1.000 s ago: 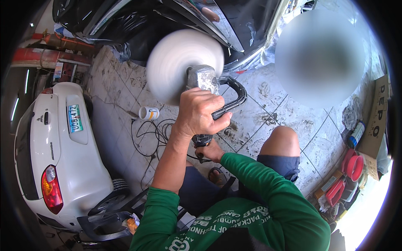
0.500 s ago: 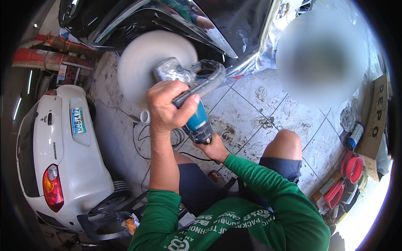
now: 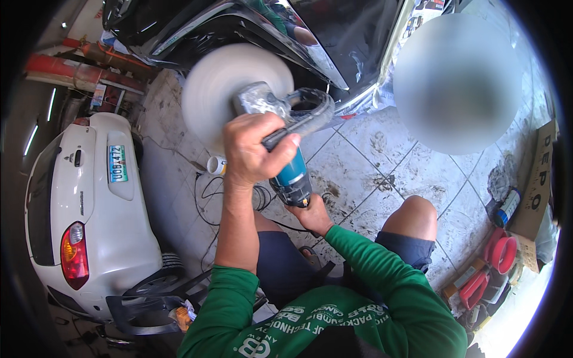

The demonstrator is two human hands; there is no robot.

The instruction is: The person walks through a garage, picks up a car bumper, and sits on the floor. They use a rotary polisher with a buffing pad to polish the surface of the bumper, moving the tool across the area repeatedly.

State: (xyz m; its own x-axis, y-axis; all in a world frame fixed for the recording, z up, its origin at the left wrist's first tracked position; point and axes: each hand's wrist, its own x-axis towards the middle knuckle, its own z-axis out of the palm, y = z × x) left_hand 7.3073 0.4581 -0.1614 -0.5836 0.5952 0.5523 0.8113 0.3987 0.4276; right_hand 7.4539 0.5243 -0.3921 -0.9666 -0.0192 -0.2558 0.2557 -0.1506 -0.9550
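- If knocked, could tip: white cup (image 3: 216, 165) on the tiled floor (image 3: 352, 154).
- Blurred, probably spinning: white pad (image 3: 213, 89), close by the black bodywork (image 3: 355, 33); touching or apart, cannot tell. If tilted, could snag.
- Clamped round the black loop handle (image 3: 315, 121): left hand (image 3: 253, 144).
- Held in both hands: teal polisher (image 3: 291, 172).
- Closed round its rear: right hand (image 3: 313, 215); if loosened, could slip under a sudden kick.

From here the round white pad (image 3: 210, 89) blurs. The bare left hand (image 3: 255, 146) hides part of the teal-and-black polisher (image 3: 293, 172), and the glossy black car (image 3: 358, 33) is cut off above.
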